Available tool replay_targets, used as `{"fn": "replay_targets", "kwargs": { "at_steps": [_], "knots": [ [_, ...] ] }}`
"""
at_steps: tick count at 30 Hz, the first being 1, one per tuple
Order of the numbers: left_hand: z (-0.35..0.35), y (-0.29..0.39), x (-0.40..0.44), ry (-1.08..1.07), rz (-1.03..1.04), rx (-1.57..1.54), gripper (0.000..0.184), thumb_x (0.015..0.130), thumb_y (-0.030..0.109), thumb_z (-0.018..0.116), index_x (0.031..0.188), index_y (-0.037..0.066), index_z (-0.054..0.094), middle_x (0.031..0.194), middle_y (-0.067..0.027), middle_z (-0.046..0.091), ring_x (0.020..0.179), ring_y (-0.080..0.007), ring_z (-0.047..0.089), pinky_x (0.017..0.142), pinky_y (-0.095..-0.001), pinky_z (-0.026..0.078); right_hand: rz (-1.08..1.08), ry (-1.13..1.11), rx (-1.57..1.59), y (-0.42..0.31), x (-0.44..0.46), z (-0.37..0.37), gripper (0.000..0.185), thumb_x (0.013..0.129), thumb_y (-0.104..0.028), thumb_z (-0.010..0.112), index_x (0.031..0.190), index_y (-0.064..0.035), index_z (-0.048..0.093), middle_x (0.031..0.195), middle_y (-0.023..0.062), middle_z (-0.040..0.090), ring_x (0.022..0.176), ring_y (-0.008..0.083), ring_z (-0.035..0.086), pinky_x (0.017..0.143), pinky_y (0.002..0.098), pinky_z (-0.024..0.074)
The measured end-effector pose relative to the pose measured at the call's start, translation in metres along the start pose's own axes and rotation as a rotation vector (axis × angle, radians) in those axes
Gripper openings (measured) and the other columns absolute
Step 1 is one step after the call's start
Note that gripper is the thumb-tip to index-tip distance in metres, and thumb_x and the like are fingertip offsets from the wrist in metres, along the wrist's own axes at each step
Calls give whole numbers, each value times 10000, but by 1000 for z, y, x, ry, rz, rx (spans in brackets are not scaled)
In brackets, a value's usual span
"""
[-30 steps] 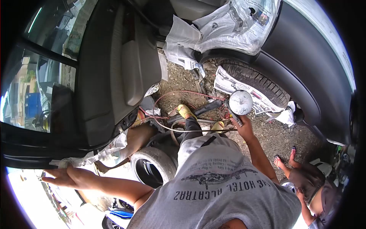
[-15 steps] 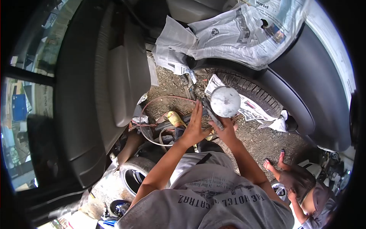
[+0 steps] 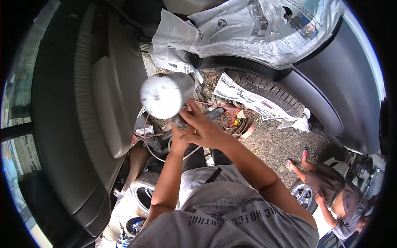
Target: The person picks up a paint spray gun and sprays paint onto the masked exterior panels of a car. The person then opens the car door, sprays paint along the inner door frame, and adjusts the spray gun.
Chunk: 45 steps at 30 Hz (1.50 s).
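A spray gun (image 3: 179,120) with a large white-and-grey round cup (image 3: 161,98) is held up in front of the grey car door panel (image 3: 108,107). My left hand (image 3: 181,139) is wrapped around its handle from below. From the right, my right hand (image 3: 203,131) also grips the gun, its fingers reaching up beside the cup and its thumb across my left hand. The two hands touch, and part of the handle is hidden between them. A pale hose (image 3: 149,151) curves down just left of the hands.
Newspaper (image 3: 244,31) covers the car body above the dark fender (image 3: 343,78). More paper (image 3: 248,99) lies against the tire (image 3: 269,89). A coiled red hose (image 3: 237,124) rests on gravel. Loose wheels (image 3: 144,194) stand lower left. Another person (image 3: 331,182) sits at lower right.
The spray gun has moved left and its cup is turned toward the door. My left hand, first far left, then raised beside the gun, has closed on the handle. My right hand moved left with it.
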<state>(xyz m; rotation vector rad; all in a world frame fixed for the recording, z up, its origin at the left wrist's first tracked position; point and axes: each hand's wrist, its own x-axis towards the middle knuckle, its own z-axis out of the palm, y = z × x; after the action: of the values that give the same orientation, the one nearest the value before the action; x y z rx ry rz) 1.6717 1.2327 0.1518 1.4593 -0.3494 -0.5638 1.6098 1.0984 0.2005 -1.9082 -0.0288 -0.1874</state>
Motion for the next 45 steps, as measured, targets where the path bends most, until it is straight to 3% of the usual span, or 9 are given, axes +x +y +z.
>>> {"fn": "replay_targets", "kwargs": {
  "at_steps": [8, 13, 17, 21, 24, 25, 31, 38, 45],
  "knots": [
    [-16, -51, 25, 331, -275, -74, 379, 985, 186, 652, 1283, -35, 574, 1277, -118, 623, 1092, -153, 596, 939, -312, 481, 129, 144, -93, 56, -26, 21, 817, 843, -158, 723, 1539, -67, 306, 1592, 302, 183, 1392, 485, 369, 1105, 497, 374],
    [27, -49, -8, 132, -399, -37, 315, 965, 126, 677, 1232, -27, 609, 1212, -122, 643, 1129, -179, 584, 976, -322, 455, 377, -38, 16, 90, -17, 25, 838, 794, -37, 686, 1524, -58, 274, 1538, 276, 310, 1339, 468, 428, 1072, 473, 416],
    [10, -106, -34, -372, 95, 629, 767, 755, 203, 856, 1392, -19, 493, 1458, -237, 461, 1371, -399, 420, 1105, -453, 384, 270, 37, -76, 109, -61, 34, 545, 863, -108, 668, 1381, -46, 511, 1419, 200, 515, 1311, 405, 483, 1104, 472, 388],
    [-12, -87, 1, -448, 310, 279, 1037, 734, 162, 830, 1544, -34, 215, 1563, -255, 328, 1454, -419, 318, 1185, -471, 282, 318, 103, -544, 99, -99, 17, 577, 898, 43, 626, 1443, 6, 441, 1381, 201, 565, 1258, 300, 572, 1039, 366, 445],
    [-33, -157, 48, 59, -111, 45, 680, 870, -24, 623, 1495, 11, 357, 1475, -189, 453, 1374, -323, 450, 1167, -440, 300, 392, 155, -465, 119, -139, 20, 553, 919, 6, 646, 1427, 40, 430, 1370, 227, 570, 1229, 298, 597, 1023, 379, 455],
    [-39, -167, 91, 82, -56, 319, 593, 933, 51, 600, 1481, 6, 378, 1460, -191, 459, 1368, -306, 448, 1152, -433, 327, 389, 193, -439, 127, -149, 24, 540, 924, -1, 647, 1420, 40, 439, 1362, 228, 572, 1209, 300, 606, 1016, 384, 461],
    [-47, -354, 302, 260, -340, 355, 1032, 780, 494, 802, 1522, -9, 290, 1518, -296, 307, 1423, -415, 326, 1151, -472, 328, 645, 353, -251, 142, -171, 47, 541, 932, -86, 681, 1398, 67, 453, 1210, 183, 632, 1051, 283, 652, 892, 374, 514],
    [-5, -385, 401, 161, -422, 559, 1363, 642, 573, 871, 1569, 25, 35, 1573, -262, 178, 1448, -433, 175, 1168, -533, 281, 851, 533, -181, 151, -174, 76, 587, 930, -141, 686, 1417, 67, 432, 1154, 118, 657, 914, 135, 619, 720, 261, 502],
    [2, -433, 435, 255, -377, 619, 1382, 652, 613, 847, 1566, 3, 8, 1577, -226, 177, 1432, -404, 196, 1146, -497, 325, 899, 445, -251, 146, -162, 79, 595, 916, -48, 667, 1446, 41, 411, 1106, 141, 666, 836, 134, 616, 691, 258, 513]
  ]
}}
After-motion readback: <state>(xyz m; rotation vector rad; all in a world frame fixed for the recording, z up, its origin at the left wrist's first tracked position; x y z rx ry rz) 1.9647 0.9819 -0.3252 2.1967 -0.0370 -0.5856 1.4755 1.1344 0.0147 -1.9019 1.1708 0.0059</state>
